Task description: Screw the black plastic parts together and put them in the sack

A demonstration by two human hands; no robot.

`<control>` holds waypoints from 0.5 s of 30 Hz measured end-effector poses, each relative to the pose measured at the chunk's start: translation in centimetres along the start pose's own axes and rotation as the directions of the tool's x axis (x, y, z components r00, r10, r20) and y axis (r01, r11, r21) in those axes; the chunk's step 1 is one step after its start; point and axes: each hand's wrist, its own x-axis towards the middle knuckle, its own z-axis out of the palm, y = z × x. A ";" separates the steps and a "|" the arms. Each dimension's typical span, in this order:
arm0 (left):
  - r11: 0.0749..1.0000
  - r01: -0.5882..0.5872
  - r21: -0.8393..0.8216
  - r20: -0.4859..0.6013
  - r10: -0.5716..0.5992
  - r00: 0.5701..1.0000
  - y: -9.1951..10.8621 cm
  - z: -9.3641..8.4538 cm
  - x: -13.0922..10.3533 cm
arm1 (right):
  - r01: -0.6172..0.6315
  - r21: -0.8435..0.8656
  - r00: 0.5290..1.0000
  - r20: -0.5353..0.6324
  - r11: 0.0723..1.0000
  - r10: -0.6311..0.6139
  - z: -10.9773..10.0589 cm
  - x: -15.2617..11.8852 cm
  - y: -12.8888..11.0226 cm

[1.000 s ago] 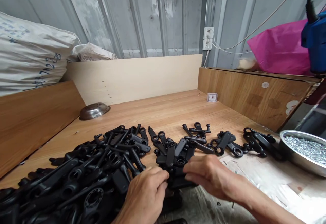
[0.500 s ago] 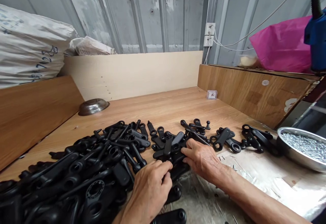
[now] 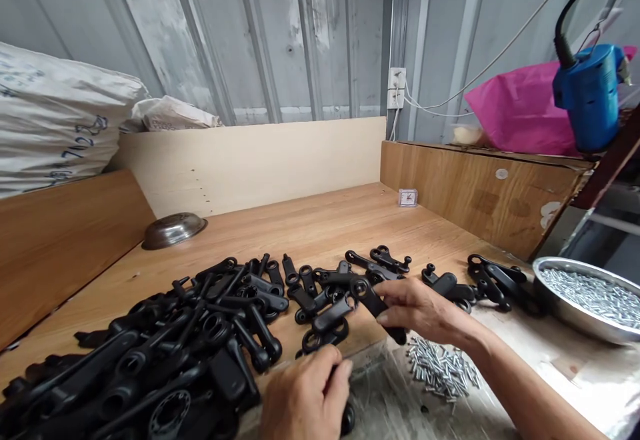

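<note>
My right hand (image 3: pixel 417 310) is closed on a black plastic lever (image 3: pixel 371 300) with a ring at its upper end, tilted above the table. Beside it, my left hand (image 3: pixel 306 397) is closed low at the front; a dark sliver shows between thumb and forefinger, but what it is stays hidden. Just beyond the left hand lies a loose group of black levers (image 3: pixel 330 313). A large heap of similar black parts (image 3: pixel 190 333) fills the left side. Under my right wrist is a small pile of silvery screws or pins (image 3: pixel 443 368).
A steel bowl (image 3: pixel 545 293) full of small metal pieces stands at the right. More black parts (image 3: pixel 500 280) lie next to it. An overturned metal bowl (image 3: pixel 174 230) and a small clock (image 3: pixel 407 198) sit farther back. A blue power tool (image 3: pixel 590 97) hangs at upper right.
My right hand has lifted a black lever from the group and moved right. My left hand has drawn slightly down. The silvery pile has come into view, and the camera has turned slightly right.
</note>
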 end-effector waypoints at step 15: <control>0.987 -0.086 0.138 0.361 0.031 0.932 -0.3 -1.0 0.6 | 0.009 -0.502 0.998 0.058 0.865 0.023 2.2 -0.4 -2.1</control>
